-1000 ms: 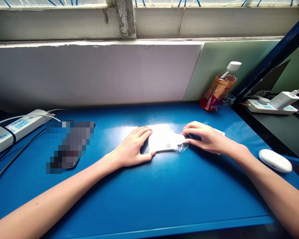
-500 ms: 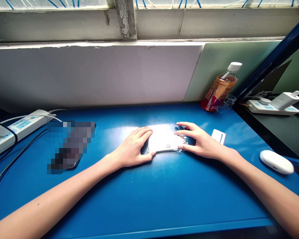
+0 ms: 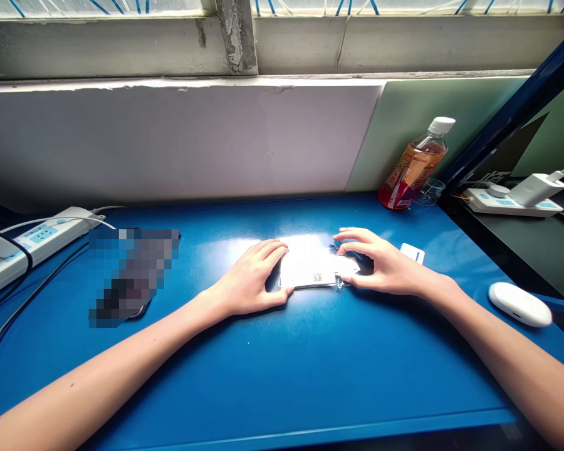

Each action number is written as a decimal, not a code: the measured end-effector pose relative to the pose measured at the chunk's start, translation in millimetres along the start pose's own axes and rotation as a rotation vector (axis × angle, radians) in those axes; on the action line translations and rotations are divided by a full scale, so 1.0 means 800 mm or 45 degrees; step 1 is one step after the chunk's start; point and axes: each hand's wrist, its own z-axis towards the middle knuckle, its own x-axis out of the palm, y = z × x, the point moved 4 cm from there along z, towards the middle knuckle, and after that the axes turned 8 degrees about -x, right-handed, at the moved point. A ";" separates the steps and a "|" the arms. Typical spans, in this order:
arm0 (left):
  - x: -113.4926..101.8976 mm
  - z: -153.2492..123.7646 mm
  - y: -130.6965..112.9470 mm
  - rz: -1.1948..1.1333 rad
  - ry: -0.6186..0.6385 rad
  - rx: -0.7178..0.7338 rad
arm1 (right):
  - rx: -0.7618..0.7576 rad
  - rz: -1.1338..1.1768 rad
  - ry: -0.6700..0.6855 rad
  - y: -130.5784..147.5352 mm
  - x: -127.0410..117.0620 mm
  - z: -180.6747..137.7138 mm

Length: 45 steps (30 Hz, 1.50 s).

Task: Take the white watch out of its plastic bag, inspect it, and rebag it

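Note:
A flat white packet (image 3: 308, 263) with a small printed square code lies on the blue desk, its top washed out by glare. My left hand (image 3: 251, 279) grips its left end, thumb along the near edge and fingers over the far side. At the opposite end, crinkled clear wrapping (image 3: 341, 283) and a small white flap (image 3: 348, 265) stick out. My right hand (image 3: 378, 260) curls around that flap, with its thumb on the near side and its fingers on the far side. Glare hides the exact contact.
A drink bottle (image 3: 416, 166) leans at the back right. A white card (image 3: 412, 253) and a white rounded case (image 3: 520, 304) lie to the right. On the left are a blurred-out dark phone-like object (image 3: 153, 269) and a power strip (image 3: 44, 235) with cables; another strip (image 3: 512, 203) sits far right.
My right hand has shifted slightly right, off the packet's top, and its fingers have curled more. The flap and wrapping show further out at the right end. My left hand stays put.

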 end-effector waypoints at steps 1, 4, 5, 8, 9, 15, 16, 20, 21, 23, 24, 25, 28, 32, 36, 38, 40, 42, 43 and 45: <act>0.000 0.000 0.000 -0.002 -0.001 0.001 | -0.002 -0.010 0.001 -0.001 -0.002 -0.001; 0.001 0.000 0.001 -0.008 -0.003 0.006 | -0.015 -0.038 -0.009 -0.006 -0.008 -0.003; 0.001 0.000 0.001 -0.011 -0.003 0.007 | -0.017 -0.046 -0.013 -0.007 -0.010 -0.004; 0.000 -0.001 0.001 -0.026 -0.010 0.006 | -0.011 -0.054 -0.011 -0.010 -0.012 -0.006; 0.000 -0.001 0.001 -0.031 -0.012 0.005 | -0.008 -0.055 -0.007 -0.010 -0.011 -0.006; 0.000 -0.002 0.001 -0.027 -0.004 0.007 | 0.016 -0.052 -0.007 -0.003 -0.004 -0.005; 0.000 -0.002 0.001 -0.023 -0.002 0.005 | 0.012 -0.038 -0.012 -0.002 -0.001 -0.004; 0.001 -0.002 0.002 -0.009 0.005 -0.003 | -0.025 0.012 -0.028 -0.001 0.010 -0.001; 0.001 -0.001 0.002 -0.006 0.007 -0.004 | -0.034 0.016 -0.027 -0.001 0.012 0.000; 0.001 -0.001 0.001 -0.003 0.008 -0.006 | -0.053 0.017 -0.025 -0.001 0.014 0.001; 0.001 -0.001 0.001 -0.004 0.008 -0.009 | -0.060 0.018 -0.024 0.000 0.013 0.001; 0.000 -0.001 0.001 -0.006 0.008 -0.011 | -0.059 0.020 -0.023 0.000 0.012 0.001; 0.000 0.000 0.001 -0.012 0.005 -0.013 | -0.032 0.022 -0.019 0.001 0.006 0.000; -0.001 -0.001 0.002 -0.039 -0.019 0.003 | 0.000 0.050 -0.008 -0.005 -0.002 -0.004; -0.002 -0.002 0.002 -0.062 -0.045 0.000 | -0.002 0.070 -0.038 -0.018 -0.012 -0.007; -0.001 -0.002 0.002 -0.061 -0.049 -0.014 | -0.003 0.050 -0.069 -0.025 -0.018 -0.008; -0.001 -0.002 0.002 -0.055 -0.050 -0.030 | -0.006 0.032 -0.098 -0.029 -0.024 -0.008; -0.001 -0.002 0.001 -0.049 -0.053 -0.041 | -0.014 0.019 -0.148 -0.032 -0.029 -0.008; -0.002 -0.002 0.001 -0.046 -0.052 -0.042 | -0.018 0.010 -0.187 -0.032 -0.031 -0.007; -0.002 -0.002 0.000 -0.042 -0.051 -0.035 | -0.022 -0.010 -0.261 -0.032 -0.034 -0.007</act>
